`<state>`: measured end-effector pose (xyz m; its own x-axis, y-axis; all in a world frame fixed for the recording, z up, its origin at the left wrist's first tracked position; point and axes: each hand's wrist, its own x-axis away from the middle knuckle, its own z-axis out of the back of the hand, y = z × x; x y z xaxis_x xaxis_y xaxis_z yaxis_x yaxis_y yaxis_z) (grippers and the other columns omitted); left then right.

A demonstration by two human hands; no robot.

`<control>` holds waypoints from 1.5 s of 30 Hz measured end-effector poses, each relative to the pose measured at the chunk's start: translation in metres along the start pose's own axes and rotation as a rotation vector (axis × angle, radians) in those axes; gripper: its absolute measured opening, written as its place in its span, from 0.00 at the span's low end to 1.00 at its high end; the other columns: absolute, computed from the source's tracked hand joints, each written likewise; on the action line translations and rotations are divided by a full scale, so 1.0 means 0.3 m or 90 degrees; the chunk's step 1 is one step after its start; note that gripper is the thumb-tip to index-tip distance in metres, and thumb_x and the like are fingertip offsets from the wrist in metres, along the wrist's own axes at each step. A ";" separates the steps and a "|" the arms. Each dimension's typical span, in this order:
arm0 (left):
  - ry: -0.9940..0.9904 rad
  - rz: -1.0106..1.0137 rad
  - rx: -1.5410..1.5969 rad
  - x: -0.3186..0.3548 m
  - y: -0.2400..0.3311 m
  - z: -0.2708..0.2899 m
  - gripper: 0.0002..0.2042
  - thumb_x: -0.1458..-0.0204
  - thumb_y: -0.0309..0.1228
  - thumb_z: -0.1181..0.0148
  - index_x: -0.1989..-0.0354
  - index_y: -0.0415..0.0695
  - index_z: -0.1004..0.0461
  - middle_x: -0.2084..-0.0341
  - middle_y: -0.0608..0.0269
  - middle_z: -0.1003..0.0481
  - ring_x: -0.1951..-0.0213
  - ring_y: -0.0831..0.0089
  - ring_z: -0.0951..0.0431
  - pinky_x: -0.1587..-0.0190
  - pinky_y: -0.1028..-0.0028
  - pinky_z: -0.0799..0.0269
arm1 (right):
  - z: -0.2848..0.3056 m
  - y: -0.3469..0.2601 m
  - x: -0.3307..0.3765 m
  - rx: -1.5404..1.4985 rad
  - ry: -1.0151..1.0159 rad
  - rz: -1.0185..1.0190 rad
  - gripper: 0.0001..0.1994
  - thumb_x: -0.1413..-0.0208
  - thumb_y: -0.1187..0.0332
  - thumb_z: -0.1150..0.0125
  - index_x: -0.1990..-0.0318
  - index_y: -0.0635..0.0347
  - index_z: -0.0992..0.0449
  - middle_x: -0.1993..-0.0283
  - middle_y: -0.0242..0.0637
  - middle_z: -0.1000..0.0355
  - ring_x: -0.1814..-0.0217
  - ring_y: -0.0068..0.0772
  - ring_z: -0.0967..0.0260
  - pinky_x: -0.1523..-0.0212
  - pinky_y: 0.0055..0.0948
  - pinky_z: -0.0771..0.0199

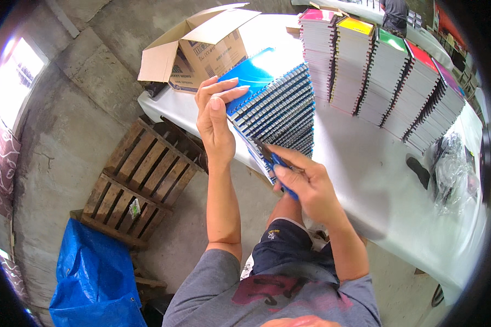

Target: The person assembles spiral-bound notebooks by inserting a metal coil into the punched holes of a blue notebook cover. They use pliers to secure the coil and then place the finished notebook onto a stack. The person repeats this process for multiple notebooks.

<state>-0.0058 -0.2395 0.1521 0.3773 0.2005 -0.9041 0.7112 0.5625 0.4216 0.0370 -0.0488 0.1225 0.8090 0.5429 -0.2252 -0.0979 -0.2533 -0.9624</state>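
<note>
A tall stack of blue-covered spiral notebooks [281,103] stands at the near edge of the table, its dark wire coils facing right and toward me. My left hand [218,111] grips the stack's left corner, with bent fingers over the top cover and the thumb at its edge. Closed around a blue-handled pair of pliers [279,161] is my right hand [305,182]. The dark jaws of the pliers meet the coil ends at the stack's near side; the exact contact is too small to make out.
Further stacks of spiral notebooks [384,82] with pink, yellow, green, red and purple covers line the white-covered table [360,163]. An open cardboard box [210,54] sits behind my left hand. Clear plastic wrap [454,174] and a black item [418,172] lie rightward. Wooden pallets [142,180] and a blue tarp [95,272] occupy the left.
</note>
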 end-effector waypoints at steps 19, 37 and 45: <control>0.013 0.027 0.001 -0.004 0.009 -0.006 0.25 0.37 0.43 0.64 0.67 0.40 0.20 0.60 0.59 0.26 0.44 0.63 0.40 0.40 0.61 0.49 | 0.010 0.047 0.011 0.523 0.126 0.310 0.18 0.49 0.65 0.41 0.49 0.44 0.25 0.61 0.40 0.34 0.59 0.37 0.35 0.57 0.34 0.36; 0.007 0.044 -0.001 0.001 0.010 -0.001 0.26 0.38 0.45 0.64 0.67 0.39 0.20 0.58 0.60 0.26 0.42 0.64 0.41 0.40 0.61 0.48 | 0.022 0.056 0.027 0.665 0.169 0.374 0.18 0.50 0.66 0.40 0.50 0.49 0.24 0.59 0.42 0.33 0.58 0.35 0.35 0.56 0.33 0.38; 0.000 0.024 -0.001 -0.001 0.007 -0.005 0.27 0.37 0.45 0.65 0.66 0.38 0.20 0.59 0.59 0.26 0.42 0.63 0.41 0.39 0.60 0.49 | 0.032 0.067 0.017 0.050 0.045 0.052 0.17 0.47 0.68 0.43 0.48 0.50 0.26 0.64 0.43 0.32 0.64 0.40 0.34 0.61 0.30 0.32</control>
<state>-0.0054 -0.2372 0.1533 0.4035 0.2218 -0.8877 0.6955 0.5560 0.4551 0.0337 -0.0434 0.1007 0.8354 0.4644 -0.2941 -0.2074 -0.2292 -0.9510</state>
